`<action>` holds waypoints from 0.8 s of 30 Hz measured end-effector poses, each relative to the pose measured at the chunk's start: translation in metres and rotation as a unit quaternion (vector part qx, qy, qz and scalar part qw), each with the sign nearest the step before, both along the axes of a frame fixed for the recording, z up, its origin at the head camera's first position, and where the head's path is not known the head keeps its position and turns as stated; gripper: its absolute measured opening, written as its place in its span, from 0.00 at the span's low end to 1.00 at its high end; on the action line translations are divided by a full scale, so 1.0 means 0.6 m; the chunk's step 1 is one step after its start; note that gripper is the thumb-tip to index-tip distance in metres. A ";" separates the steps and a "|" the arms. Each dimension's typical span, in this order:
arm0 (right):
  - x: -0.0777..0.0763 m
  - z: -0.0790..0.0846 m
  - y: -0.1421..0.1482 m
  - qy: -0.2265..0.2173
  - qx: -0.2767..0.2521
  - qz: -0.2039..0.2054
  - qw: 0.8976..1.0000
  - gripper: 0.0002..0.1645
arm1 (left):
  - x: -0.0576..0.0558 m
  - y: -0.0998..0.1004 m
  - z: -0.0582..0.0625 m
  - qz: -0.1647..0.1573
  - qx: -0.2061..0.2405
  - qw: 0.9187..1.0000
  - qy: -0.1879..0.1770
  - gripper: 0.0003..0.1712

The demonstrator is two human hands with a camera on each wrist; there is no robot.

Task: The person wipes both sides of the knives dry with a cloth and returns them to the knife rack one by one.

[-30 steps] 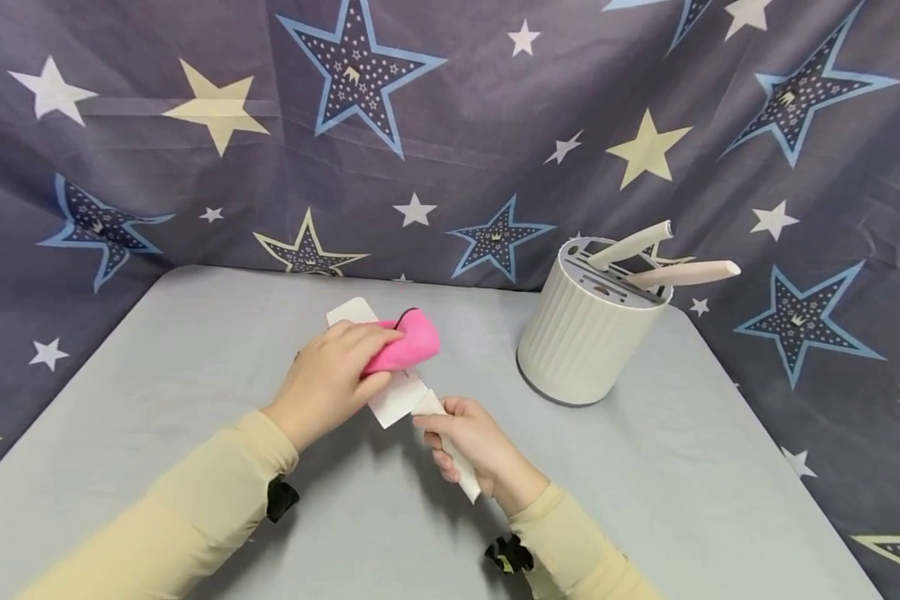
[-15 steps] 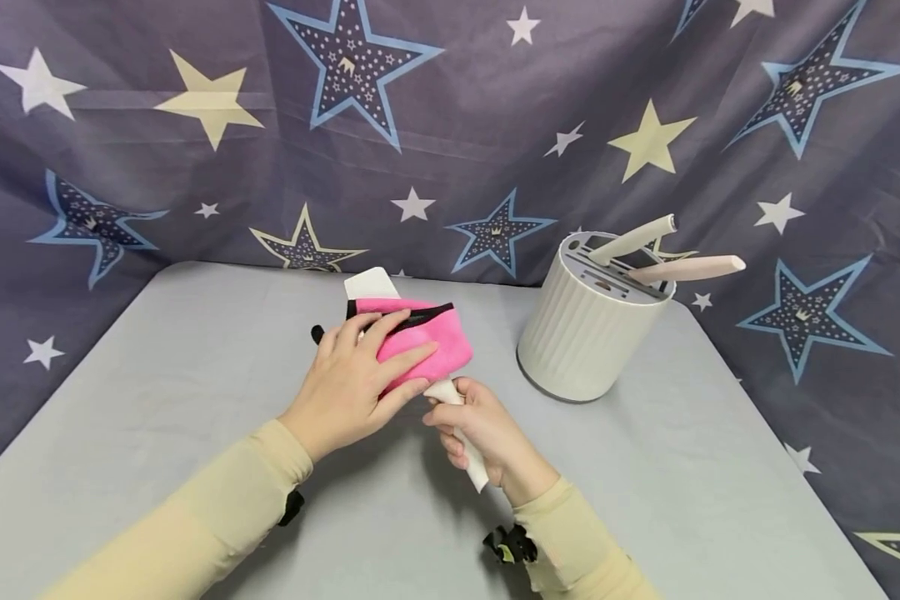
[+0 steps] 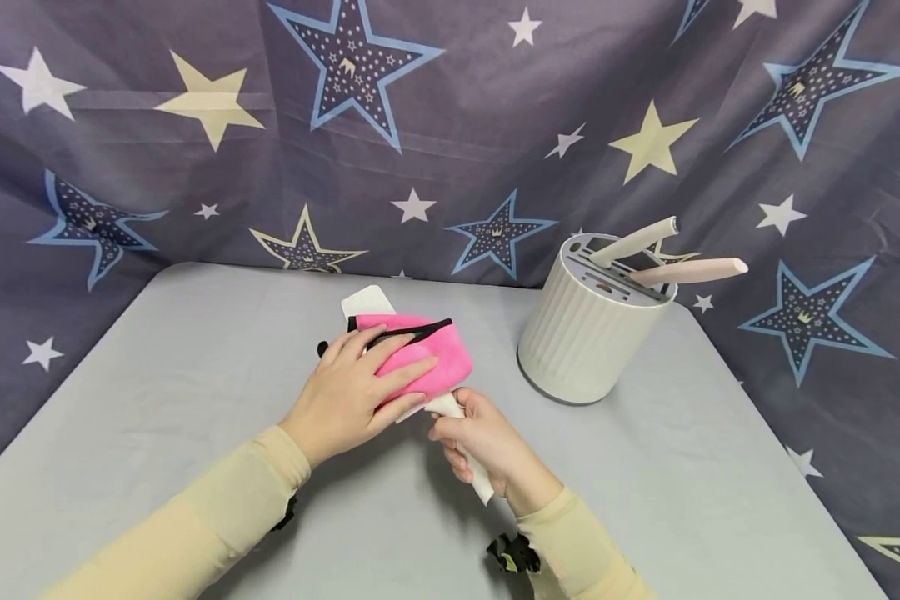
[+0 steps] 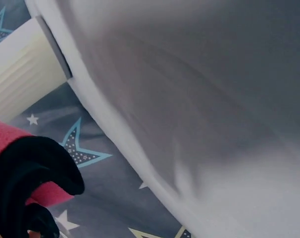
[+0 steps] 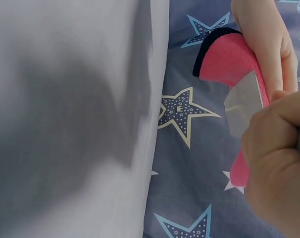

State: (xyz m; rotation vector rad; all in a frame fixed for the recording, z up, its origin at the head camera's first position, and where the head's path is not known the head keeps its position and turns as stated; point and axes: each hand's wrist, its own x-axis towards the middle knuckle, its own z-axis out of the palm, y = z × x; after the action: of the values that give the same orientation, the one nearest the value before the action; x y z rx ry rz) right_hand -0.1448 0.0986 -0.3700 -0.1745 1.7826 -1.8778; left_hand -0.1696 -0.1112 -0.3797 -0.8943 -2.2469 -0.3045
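Observation:
In the head view, my right hand [image 3: 495,446] grips the white handle [image 3: 474,471] of a cleaver with a broad, pale blade [image 3: 369,302]. A pink cloth [image 3: 438,358] with black edging covers most of the blade, whose far end sticks out beyond it. Over the cloth lies my left hand [image 3: 345,400], its fingers spread and fairly straight, pressing it against the blade. From the right wrist, the underside of the blade [image 5: 243,106] shows bare, with cloth behind it. The left wrist view catches the cloth's curled black edge [image 4: 38,158].
A ribbed cream knife block [image 3: 588,333] stands at the back right of the grey table [image 3: 217,350]. Two handles, one cream [image 3: 633,242] and one pinkish [image 3: 690,272], stick out of its top. Behind the table hangs a dark curtain [image 3: 465,108] with stars.
From bunched in my left fingers, the cloth has spread across the blade under a flatter hand. Cleaver and hands rose, then dipped slightly. My right hand keeps its grip on the handle.

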 end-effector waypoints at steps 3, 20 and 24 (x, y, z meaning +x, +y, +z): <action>0.001 0.000 0.000 0.011 0.010 0.005 1.000 0.14 | -0.004 -0.004 -0.001 -0.009 0.000 1.000 0.011 0.24; 0.016 0.011 0.009 0.031 0.043 0.013 0.999 0.13 | -0.034 -0.026 0.014 0.088 -0.017 0.996 0.001 0.27; 0.022 0.012 0.008 0.027 0.041 0.017 0.999 0.13 | -0.040 -0.036 0.019 0.125 -0.009 0.992 -0.027 0.26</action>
State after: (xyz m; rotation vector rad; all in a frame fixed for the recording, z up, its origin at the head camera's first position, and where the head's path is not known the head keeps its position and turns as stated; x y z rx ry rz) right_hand -0.1316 0.1037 -0.3626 -0.2271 1.8772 -1.7894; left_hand -0.1937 -0.1329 -0.3686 -0.6116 -2.3833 -0.1949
